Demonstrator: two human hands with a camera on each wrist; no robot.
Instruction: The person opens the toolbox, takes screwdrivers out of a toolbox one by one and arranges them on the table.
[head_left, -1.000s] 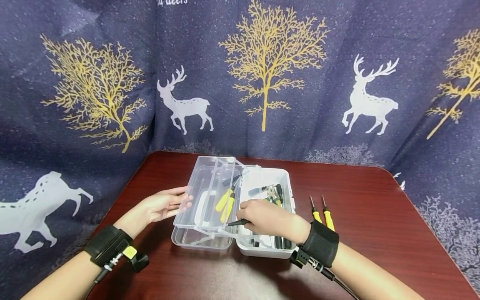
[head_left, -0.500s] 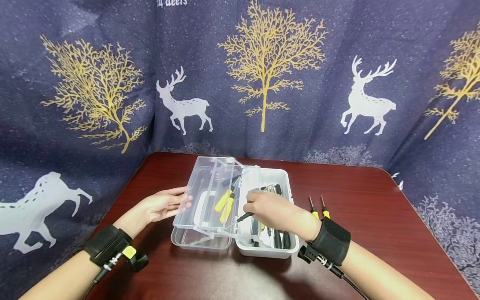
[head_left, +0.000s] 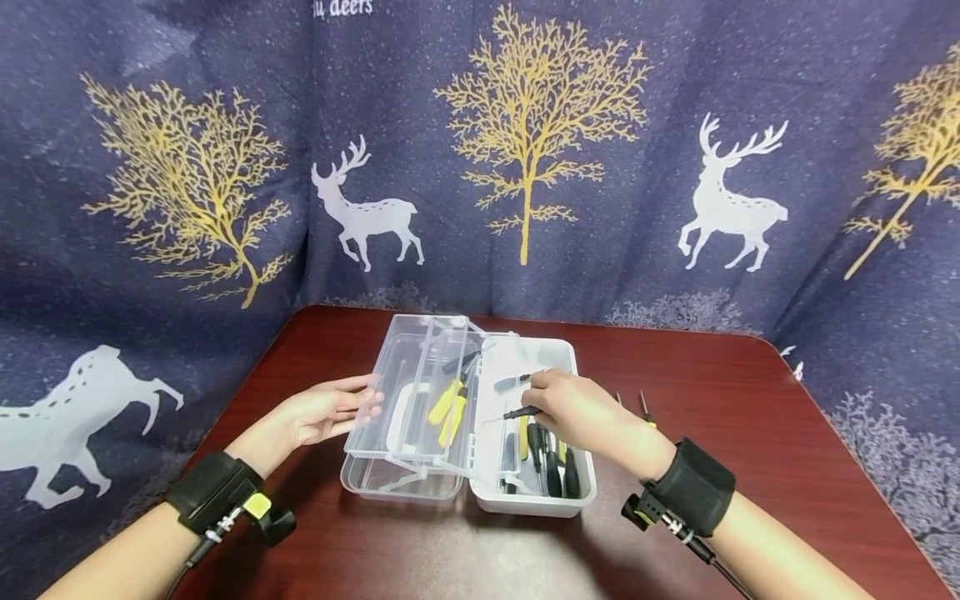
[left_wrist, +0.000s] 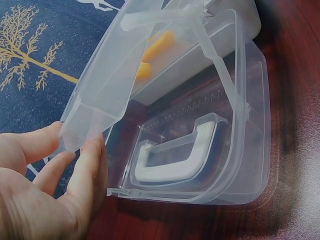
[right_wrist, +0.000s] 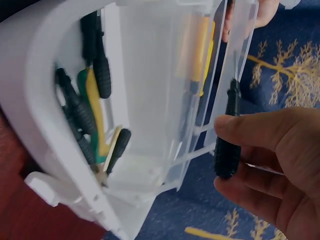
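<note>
My left hand (head_left: 330, 410) grips the edge of a clear plastic tray (left_wrist: 107, 82), thumb on one side and fingers on the other. The tray is raised on hinged arms above the open clear lid (left_wrist: 235, 187) of a white toolbox (head_left: 532, 505). Over the toolbox, my right hand (head_left: 573, 408) pinches a black-handled screwdriver (right_wrist: 228, 150); its thin shaft points left towards the tray in the head view. Yellow-handled tools (head_left: 448, 412) lie in the tray. Inside the toolbox are several black-handled tools (head_left: 553, 475) and green-and-yellow-handled pliers (right_wrist: 95, 110), partly hidden by my right hand in the head view.
Two more screwdrivers (head_left: 646, 407) lie on the dark red table (head_left: 735, 450) to the right, mostly behind my right wrist. A white carrying handle (left_wrist: 175, 167) is set in the lid. A deer-patterned curtain (head_left: 600, 183) hangs behind the table.
My right hand has moved rightward with the screwdriver, from beside the tray to over the toolbox's right part, uncovering tools at the front. The left hand and the tray stay in place.
</note>
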